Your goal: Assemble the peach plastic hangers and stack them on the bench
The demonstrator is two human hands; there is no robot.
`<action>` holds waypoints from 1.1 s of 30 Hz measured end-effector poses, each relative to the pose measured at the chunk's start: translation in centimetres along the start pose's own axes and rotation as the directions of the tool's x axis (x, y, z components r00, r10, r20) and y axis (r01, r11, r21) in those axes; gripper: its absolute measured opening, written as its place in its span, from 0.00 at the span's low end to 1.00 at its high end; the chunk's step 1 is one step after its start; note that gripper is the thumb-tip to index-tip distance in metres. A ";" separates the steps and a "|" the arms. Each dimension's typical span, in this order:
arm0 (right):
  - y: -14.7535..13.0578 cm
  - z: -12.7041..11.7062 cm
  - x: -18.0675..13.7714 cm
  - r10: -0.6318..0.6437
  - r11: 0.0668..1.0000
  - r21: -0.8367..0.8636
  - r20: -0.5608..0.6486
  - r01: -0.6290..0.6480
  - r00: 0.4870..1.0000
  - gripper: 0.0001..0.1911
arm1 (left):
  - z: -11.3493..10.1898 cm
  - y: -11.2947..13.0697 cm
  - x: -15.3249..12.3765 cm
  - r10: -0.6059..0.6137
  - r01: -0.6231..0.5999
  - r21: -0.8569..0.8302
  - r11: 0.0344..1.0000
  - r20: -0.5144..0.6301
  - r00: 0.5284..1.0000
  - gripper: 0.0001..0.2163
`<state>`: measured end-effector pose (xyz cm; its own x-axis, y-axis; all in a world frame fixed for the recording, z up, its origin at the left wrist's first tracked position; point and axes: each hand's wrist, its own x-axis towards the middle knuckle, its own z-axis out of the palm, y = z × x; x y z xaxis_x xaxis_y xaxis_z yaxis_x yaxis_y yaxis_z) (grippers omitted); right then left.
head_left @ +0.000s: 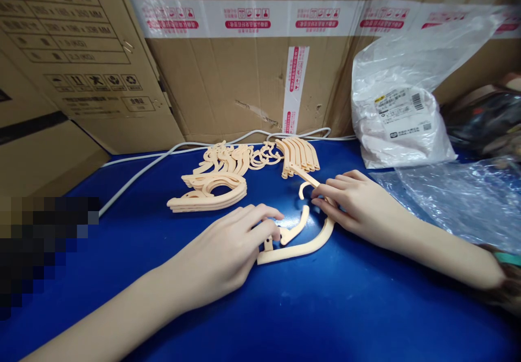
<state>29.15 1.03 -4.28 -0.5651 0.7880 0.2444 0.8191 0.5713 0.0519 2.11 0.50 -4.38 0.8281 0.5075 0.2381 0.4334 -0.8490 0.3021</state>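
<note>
Low over the blue table, my left hand (240, 237) has its fingers bent together around the left end of a beige plastic hanger part (301, 250), a curved arm lying on the tabletop. A small pierced tab (268, 243) shows under those fingertips. A short bent arm piece (296, 229) lies between my hands. My right hand (345, 199) pinches a straight beige hanger bar (305, 175), its fingers closed and hiding the bar's lower end. Beside the right fingertips is a beige hook (303, 190); whether they touch it I cannot tell.
Stacked hanger parts (207, 202), a pile of curved pieces (228, 158) and a row of straight arms (301, 153) lie behind my hands. A white cable (146, 161) runs along the cardboard boxes (228, 74). At right are a white plastic bag (402, 128) and clear film (459, 194).
</note>
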 end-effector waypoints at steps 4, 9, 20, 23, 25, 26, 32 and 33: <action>-0.1 0.0 0.0 0.019 1.000 0.001 0.010 -0.019 1.000 0.13 | -0.3 0.5 0.1 -0.044 0.044 -0.003 0.999 0.007 0.999 0.10; -0.1 0.1 0.0 0.017 1.000 0.006 0.000 -0.017 1.000 0.13 | -0.2 0.6 0.2 -0.058 0.059 -0.015 0.998 0.050 0.997 0.14; -0.1 0.2 -0.1 0.016 1.000 0.011 -0.003 -0.016 1.000 0.12 | -0.2 0.7 0.4 -0.019 0.021 -0.039 0.999 0.049 0.999 0.11; -0.1 0.2 -0.1 0.020 1.000 0.011 0.003 -0.021 1.000 0.12 | -0.2 0.7 0.4 -0.013 0.015 -0.035 0.999 0.051 0.999 0.11; -0.2 0.2 -0.1 0.020 1.000 0.008 0.002 -0.020 1.000 0.12 | -0.2 0.7 0.3 -0.010 0.011 -0.032 0.999 0.054 0.999 0.11; -0.2 0.2 -0.1 0.018 1.000 0.005 0.000 -0.018 1.000 0.12 | -0.2 0.7 0.3 -0.008 0.010 -0.031 0.999 0.053 0.999 0.11; -0.2 0.0 -0.2 0.007 1.000 -0.005 -0.031 -0.007 0.999 0.12 | -0.1 0.6 0.3 0.003 -0.003 -0.014 1.000 0.044 0.999 0.10; -0.3 -0.1 -0.2 0.000 1.000 0.003 -0.035 0.000 0.999 0.12 | -0.1 0.5 0.3 0.007 -0.006 -0.004 1.000 0.038 0.999 0.10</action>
<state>29.04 0.73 -4.28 -0.5610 0.7797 0.2781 0.8190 0.5716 0.0493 2.52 0.23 -4.04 0.8438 0.4960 0.2050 0.4266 -0.8516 0.3045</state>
